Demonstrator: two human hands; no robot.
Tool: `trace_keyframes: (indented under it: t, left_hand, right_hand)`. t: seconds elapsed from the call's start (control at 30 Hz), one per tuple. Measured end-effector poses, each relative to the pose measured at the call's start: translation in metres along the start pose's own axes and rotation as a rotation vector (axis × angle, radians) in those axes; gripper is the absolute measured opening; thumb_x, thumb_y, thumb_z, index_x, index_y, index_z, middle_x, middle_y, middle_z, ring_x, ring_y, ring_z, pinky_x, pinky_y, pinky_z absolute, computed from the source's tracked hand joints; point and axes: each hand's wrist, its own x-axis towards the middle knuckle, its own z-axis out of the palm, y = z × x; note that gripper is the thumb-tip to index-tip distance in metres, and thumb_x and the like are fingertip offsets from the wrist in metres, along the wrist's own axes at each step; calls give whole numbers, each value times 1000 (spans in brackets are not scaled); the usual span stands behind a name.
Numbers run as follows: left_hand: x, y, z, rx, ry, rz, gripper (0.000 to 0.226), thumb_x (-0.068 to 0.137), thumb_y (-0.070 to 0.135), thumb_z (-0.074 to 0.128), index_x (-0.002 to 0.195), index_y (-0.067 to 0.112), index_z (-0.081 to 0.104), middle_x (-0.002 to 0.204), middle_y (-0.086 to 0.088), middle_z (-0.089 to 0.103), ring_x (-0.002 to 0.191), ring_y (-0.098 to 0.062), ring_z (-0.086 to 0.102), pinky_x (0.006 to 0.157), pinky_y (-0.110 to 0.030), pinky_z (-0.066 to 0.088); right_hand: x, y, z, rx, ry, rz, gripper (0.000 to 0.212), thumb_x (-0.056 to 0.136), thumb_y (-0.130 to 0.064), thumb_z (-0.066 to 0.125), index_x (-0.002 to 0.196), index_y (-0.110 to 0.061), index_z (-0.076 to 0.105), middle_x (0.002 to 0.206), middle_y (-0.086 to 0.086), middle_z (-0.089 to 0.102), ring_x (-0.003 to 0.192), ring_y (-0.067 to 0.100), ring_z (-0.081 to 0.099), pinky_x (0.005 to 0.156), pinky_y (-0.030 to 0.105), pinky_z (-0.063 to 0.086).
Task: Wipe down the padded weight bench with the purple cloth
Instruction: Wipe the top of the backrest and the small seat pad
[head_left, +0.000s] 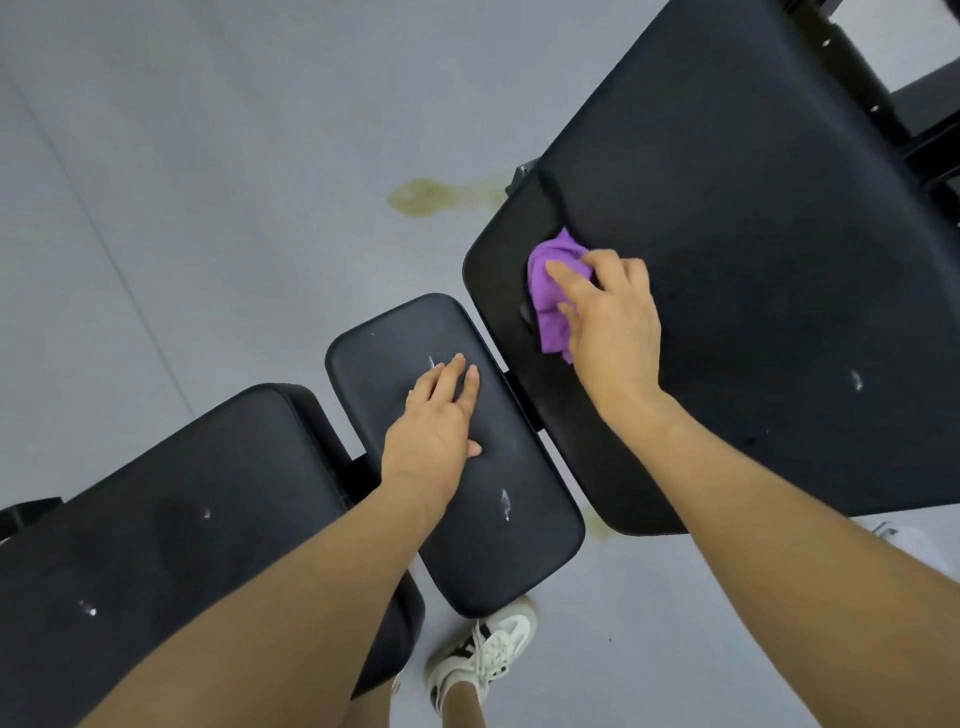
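Three black padded sections make up the weight bench: a large back pad (753, 260) at upper right, a small middle pad (467, 467) at centre, and a third pad (171, 519) at lower left. The back pad is cut off by the top and right edges, and the lower-left pad by the left and bottom edges. The frame joining the sections is mostly hidden beneath the padding; only dark metal parts (883, 78) show at upper right, their form hard to make out.

One purple cloth (553, 291) lies bunched on the back pad near its lower-left end. The right hand (608, 317) presses on it, fingers spread and bent over the fabric; the hand covers much of the cloth, so its full extent cannot be told. The left hand (436, 426) rests flat on the middle pad, fingers straight and close together, holding nothing.

Several small white marks dot the padding: two on the middle pad, one on the back pad (857, 379), and at least two on the lower-left pad.

One white-and-black sneaker (488, 649) stands on the grey floor (208, 182) below the middle pad; a second white object at the right edge (893, 535) is largely hidden by the right forearm. Two yellowish floor stains show, one (441, 197) left of the back pad and one partly hidden between the pads.
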Motion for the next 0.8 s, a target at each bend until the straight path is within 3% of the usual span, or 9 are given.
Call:
trace_keyframes:
  t: [0.13, 0.23, 0.33, 0.47, 0.6, 0.7, 0.8]
  left_hand:
    - [0, -2, -1, -14, 1, 3, 83, 91, 31, 56, 152, 21, 1, 158, 6, -6, 145, -18, 2, 106, -32, 41]
    - [0, -1, -2, -28, -4, 0, 84, 91, 29, 57, 151, 20, 0, 158, 6, -7, 145, -18, 2, 108, -33, 39]
    - [-1, -1, -2, -28, 2, 6, 83, 91, 30, 57, 151, 20, 0, 158, 5, -6, 145, -18, 2, 107, -33, 41]
    - [-2, -1, -2, -22, 2, 12, 82, 92, 30, 56, 151, 20, 1, 158, 5, -5, 144, -18, 3, 103, -32, 44]
    - [-2, -1, -4, -21, -13, 3, 84, 91, 29, 57, 152, 19, 0, 158, 4, -6, 145, -19, 2, 106, -33, 41]
    - [0, 0, -5, -23, -21, -6, 85, 90, 28, 59, 151, 19, 1, 158, 4, -5, 145, -19, 3, 106, -34, 40]
    - [1, 3, -6, -28, -33, -13, 85, 90, 26, 59, 151, 18, 1, 158, 4, -5, 145, -20, 3, 108, -35, 38]
  right_hand:
    - [-78, 1, 9, -13, -115, -209, 53, 58, -1, 83, 108, -13, 70, 101, 11, 66, 86, 28, 51, 59, 31, 52]
    - [-84, -1, 3, -6, -245, -207, 55, 54, -4, 87, 106, -14, 72, 99, 10, 66, 81, 29, 61, 60, 32, 55]
    - [-40, -15, 3, -29, -221, -161, 44, 57, 3, 79, 98, -12, 72, 95, 11, 63, 79, 30, 58, 57, 31, 48]
    - [11, -40, 13, -110, -259, -139, 42, 72, 8, 61, 111, -7, 65, 117, 15, 57, 96, 34, 51, 67, 37, 46]
    - [-38, -25, 13, -140, -202, -238, 47, 55, 3, 78, 99, -10, 71, 96, 15, 64, 75, 33, 57, 55, 33, 46]
    - [-90, -12, 0, -158, -298, -259, 53, 45, -4, 85, 95, -14, 74, 90, 11, 65, 72, 31, 60, 54, 33, 48]
    - [-81, -8, -7, -164, -346, -268, 50, 38, -4, 87, 85, -16, 75, 84, 10, 64, 69, 30, 59, 50, 32, 48]
